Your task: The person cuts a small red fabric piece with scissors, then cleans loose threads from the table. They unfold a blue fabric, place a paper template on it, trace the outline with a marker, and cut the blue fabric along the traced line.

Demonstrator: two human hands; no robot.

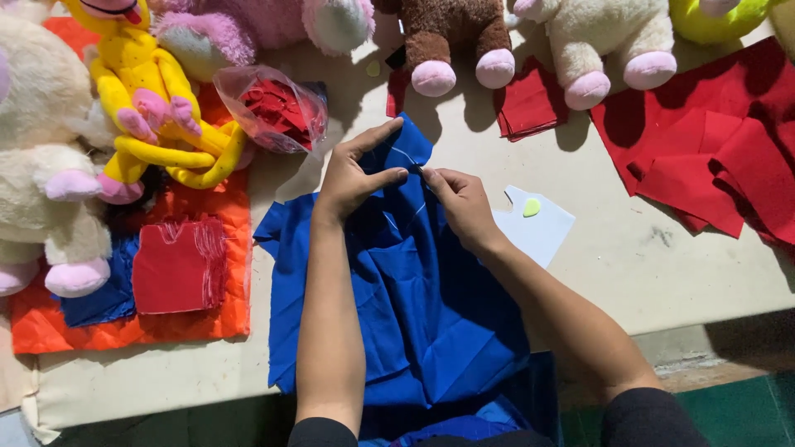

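Note:
A crumpled blue cloth (431, 314) lies spread on the pale table (646, 265) in front of me, hanging over the near edge. My left hand (354, 172) pinches the cloth's far part between thumb and fingers. My right hand (460, 200) pinches the same spot from the right, fingertips almost touching those of the left hand. A thin white chalk line shows on the blue cloth between the hands.
Plush toys line the far edge: yellow (149, 74), cream (41, 149), brown (451, 41), white (604, 41). A clear bag of red cloth (273, 108) lies left. Red pieces (712, 157) lie right, a white paper pattern (538, 228) beside my right hand, orange cloth (224, 273) left.

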